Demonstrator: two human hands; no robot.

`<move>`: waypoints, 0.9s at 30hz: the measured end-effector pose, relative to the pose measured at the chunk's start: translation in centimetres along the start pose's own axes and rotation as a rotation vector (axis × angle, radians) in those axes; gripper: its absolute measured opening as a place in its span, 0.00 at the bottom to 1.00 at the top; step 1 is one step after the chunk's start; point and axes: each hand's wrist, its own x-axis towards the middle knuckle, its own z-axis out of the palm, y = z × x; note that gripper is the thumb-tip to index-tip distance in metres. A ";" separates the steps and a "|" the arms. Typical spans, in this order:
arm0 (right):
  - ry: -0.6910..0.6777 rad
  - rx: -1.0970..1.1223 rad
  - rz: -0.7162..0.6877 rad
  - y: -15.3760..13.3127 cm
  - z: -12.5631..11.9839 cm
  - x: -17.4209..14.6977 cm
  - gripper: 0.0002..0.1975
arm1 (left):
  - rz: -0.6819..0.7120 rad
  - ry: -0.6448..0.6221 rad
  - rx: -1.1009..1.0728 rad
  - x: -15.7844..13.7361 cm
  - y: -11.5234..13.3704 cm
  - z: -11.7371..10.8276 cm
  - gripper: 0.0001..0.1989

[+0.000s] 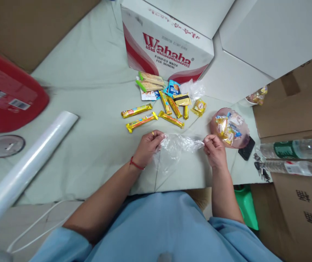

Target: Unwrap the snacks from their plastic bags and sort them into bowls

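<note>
Left hand point(148, 147), red cord bracelet point(136, 163) at its wrist, pinches one end of a crinkled clear plastic bag point(175, 145); right hand point(215, 151) pinches the opposite end. Bag spread between the two, over the near part of a surface covered in pale green cloth point(93, 149), its loose part sagging toward the wearer of a blue shirt point(167, 222). Just beyond the bag: yellow foil-wrapped snack bars point(142, 121), scattered, some clustered. Behind these, long cream packets with green ends point(150, 86), a light-blue packet point(174, 88) and a second, crumpled clear plastic bag point(192, 88). Just beside the right hand, a translucent pink bowl point(245, 131) containing assorted wrapped snacks; a flat black rectangular object point(247, 149) at its near edge, metal keys point(262, 169) close by. White-and-red cardboard box point(169, 51) at the back. Far left, a long, shiny whitish roll point(33, 169), well apart from both hands.
</note>
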 end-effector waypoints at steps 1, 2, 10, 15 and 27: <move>0.012 -0.014 -0.007 -0.1 -0.6 0.0 0.18 | 0.000 -0.017 0.029 0.0 0.1 -0.1 0.22; 0.018 -0.030 -0.015 -0.3 -1.2 0.0 0.18 | -0.003 -0.039 0.059 0.0 0.2 -0.2 0.22; 0.052 -0.097 -0.120 -2.1 -3.6 0.5 0.13 | -0.195 -0.254 0.104 -0.1 0.9 -0.6 0.31; 0.042 -0.091 -0.131 -2.1 -3.6 0.3 0.13 | -0.167 -0.314 0.184 -0.1 0.5 -0.6 0.23; -0.206 -0.358 -0.372 -1.0 -5.9 -0.1 0.04 | -0.130 -0.345 0.292 -0.1 1.0 -1.0 0.21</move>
